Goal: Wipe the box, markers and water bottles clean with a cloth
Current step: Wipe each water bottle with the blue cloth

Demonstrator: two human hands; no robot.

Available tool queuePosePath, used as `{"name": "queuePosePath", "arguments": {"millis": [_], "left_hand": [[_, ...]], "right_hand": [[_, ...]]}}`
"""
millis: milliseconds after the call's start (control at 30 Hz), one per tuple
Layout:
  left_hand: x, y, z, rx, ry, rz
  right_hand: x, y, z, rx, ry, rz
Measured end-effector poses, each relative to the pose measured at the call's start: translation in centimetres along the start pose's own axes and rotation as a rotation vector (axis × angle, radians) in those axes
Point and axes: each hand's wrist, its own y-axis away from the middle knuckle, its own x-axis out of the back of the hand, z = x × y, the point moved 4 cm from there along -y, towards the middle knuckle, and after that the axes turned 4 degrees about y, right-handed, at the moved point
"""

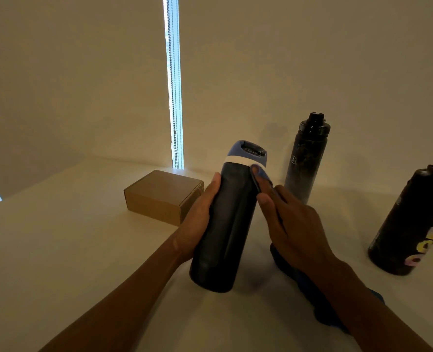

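Matt cardboard box (163, 196), smooth matt dark bottle (223, 224), glossy black plastic bottle (306, 158), soft blue cloth (309, 293)

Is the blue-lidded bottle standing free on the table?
No, the left hand grips the blue-lidded bottle and holds it tilted.

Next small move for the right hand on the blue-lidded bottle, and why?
Likely slide the right hand and cloth down the bottle: the cloth touches only near the lid, and the left hand steadies the tilted body.
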Motion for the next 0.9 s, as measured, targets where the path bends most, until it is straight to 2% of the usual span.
{"name": "queuePosePath", "arguments": {"millis": [100,167,233,267,400,467,600,733,900], "left_hand": [[-0.2,-0.1,-0.2,-0.025,-0.032,-0.049],[-0.2,0.1,0.0,-0.037,-0.025,-0.045],[0.0,0.1,0.1,-0.016,-0.004,-0.048],[0.0,0.2,0.2,-0.002,-0.006,-0.068],[-0.2,0.4,0.0,0.012,-0.039,-0.064],[-0.1,0.4,-0.3,0.026,-0.013,-0.065],[-0.4,0.5,-0.2,0.06,0.057,-0.097],[0.3,-0.9,-0.2,0.013,0.118,0.062],[1.3,-0.5,-0.3,0.031,0.126,-0.043]], "right_hand": [[-0.1,0.4,-0.4,-0.01,-0.119,-0.082],[-0.4,1.5,-1.4,0.14,-0.094,-0.188],[-0.4,2.0,-1.4,0.28,0.025,-0.21],[-0.2,1.6,-0.9,0.283,0.044,-0.202],[0.8,-0.1,0.9,0.006,-0.101,-0.042],[0.7,-0.1,0.8,0.005,-0.113,-0.028],[-0.2,1.8,-0.7,0.176,-0.061,-0.201],[-1.2,3.9,-2.2,0.299,-0.026,-0.409],[-1.3,5.7,-4.1,0.488,0.05,-0.533]]}}
